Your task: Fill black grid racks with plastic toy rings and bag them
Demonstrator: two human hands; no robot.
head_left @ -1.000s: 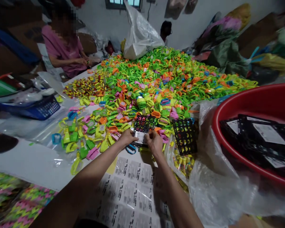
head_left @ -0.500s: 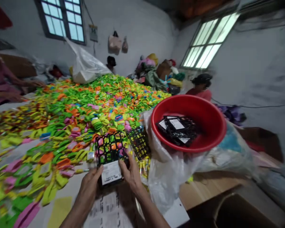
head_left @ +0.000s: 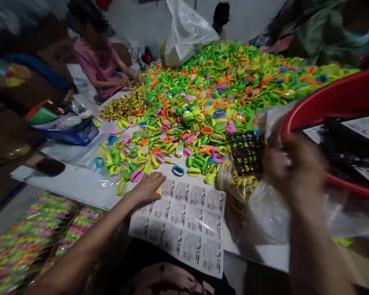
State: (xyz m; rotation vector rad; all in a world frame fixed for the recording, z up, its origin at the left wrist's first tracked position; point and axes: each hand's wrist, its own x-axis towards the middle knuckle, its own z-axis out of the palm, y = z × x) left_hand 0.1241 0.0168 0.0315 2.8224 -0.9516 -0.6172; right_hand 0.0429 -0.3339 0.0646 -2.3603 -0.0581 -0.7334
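My left hand (head_left: 146, 189) lies flat with fingers stretched out on the upper left corner of a white sheet of barcode labels (head_left: 184, 221) at the table's front edge. My right hand (head_left: 295, 172) is raised at the right, in front of a red basin (head_left: 313, 108) holding black labelled grid pieces (head_left: 353, 143); it is smeared by motion and its fingers cannot be made out. A black grid piece (head_left: 245, 152) stands beside the basin, over a clear bag of small yellow parts (head_left: 240, 186).
A huge heap of green, orange, yellow and pink plastic pieces (head_left: 221, 90) covers the table. A person in pink (head_left: 100, 67) sits at the far left. A blue basket (head_left: 75, 133) is at left, a white plastic sack (head_left: 184, 35) at the back, and colourful packets (head_left: 33, 241) lie lower left.
The black grid piece that both hands held is out of them. My left hand has dropped onto the label sheet; my right hand has swung to the red basin. The view has turned back left.
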